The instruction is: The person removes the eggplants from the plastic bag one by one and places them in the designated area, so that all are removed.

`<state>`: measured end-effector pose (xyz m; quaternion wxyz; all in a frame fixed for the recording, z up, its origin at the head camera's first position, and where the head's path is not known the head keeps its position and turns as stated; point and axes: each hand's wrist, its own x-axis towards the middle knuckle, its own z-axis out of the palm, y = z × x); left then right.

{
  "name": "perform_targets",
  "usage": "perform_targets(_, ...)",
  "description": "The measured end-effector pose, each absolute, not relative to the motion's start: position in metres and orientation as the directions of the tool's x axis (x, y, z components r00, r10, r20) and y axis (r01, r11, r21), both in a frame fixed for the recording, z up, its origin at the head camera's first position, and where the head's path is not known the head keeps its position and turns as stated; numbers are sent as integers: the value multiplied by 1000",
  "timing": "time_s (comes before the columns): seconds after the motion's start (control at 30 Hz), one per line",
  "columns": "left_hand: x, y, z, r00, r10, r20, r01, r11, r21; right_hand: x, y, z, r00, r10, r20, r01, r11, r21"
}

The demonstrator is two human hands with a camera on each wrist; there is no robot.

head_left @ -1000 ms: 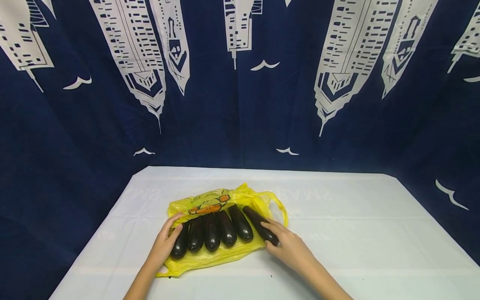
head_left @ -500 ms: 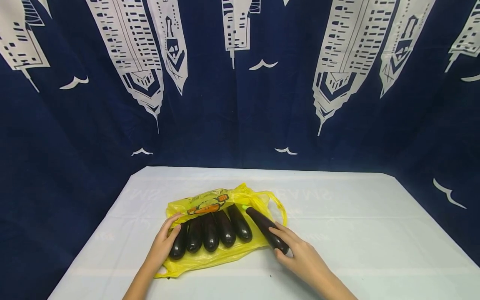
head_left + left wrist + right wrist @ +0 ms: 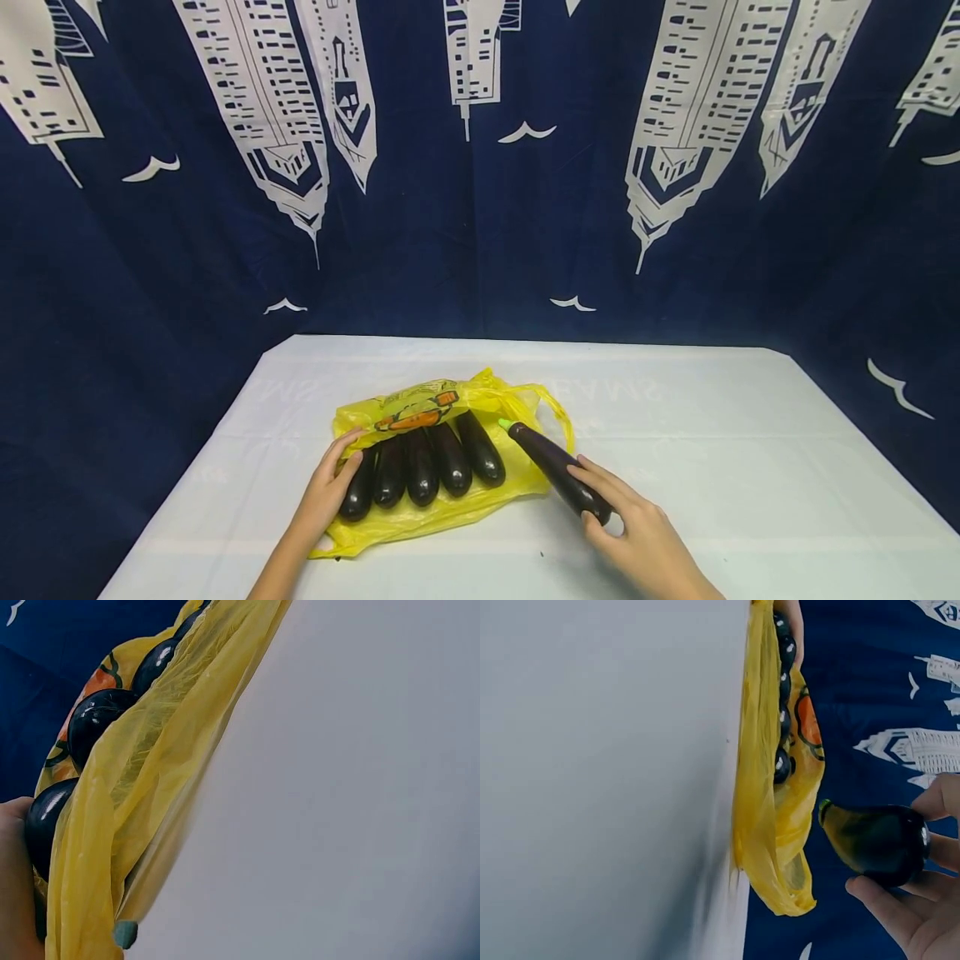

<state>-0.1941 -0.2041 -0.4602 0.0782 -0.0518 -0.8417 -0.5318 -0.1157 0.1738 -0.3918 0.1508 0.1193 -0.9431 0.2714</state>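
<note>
In the head view my right hand [image 3: 637, 525] grips a dark purple eggplant [image 3: 558, 467] near its rounded end, thumb on one side and fingers on the other. Its green stem end [image 3: 506, 424] points back toward the bag. The right wrist view shows this eggplant [image 3: 877, 840] held up off the table. At the left side of a yellow plastic bag [image 3: 450, 517], my left hand [image 3: 335, 477] holds the edge by the mouth, its thumb beside the leftmost eggplant [image 3: 357, 492]. Several eggplants [image 3: 422, 475] lie side by side in the mouth, their upper ends hidden under the printed flap.
A white cloth-covered table [image 3: 720, 450] extends around the bag. Behind it hangs a dark blue curtain [image 3: 480, 250] printed with white buildings and birds. One loop handle of the bag [image 3: 561, 412] sticks out at its right side.
My right hand has drawn the rightmost eggplant out of the bag, moving right and toward me, so its green stem end now shows. The left hand has stayed in place.
</note>
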Motion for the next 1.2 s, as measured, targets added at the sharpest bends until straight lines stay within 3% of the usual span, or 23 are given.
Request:
perform_targets(0.5,-194,-204,-462,-982,2,187,170,428,888,-139,190,-407,-870,-2,494,-335,737,-587)
perform_targets(1.2,-195,-206,-461,-983,15,183,172,419,891,-151,196,-420,-966,25,259,-155,742,-652)
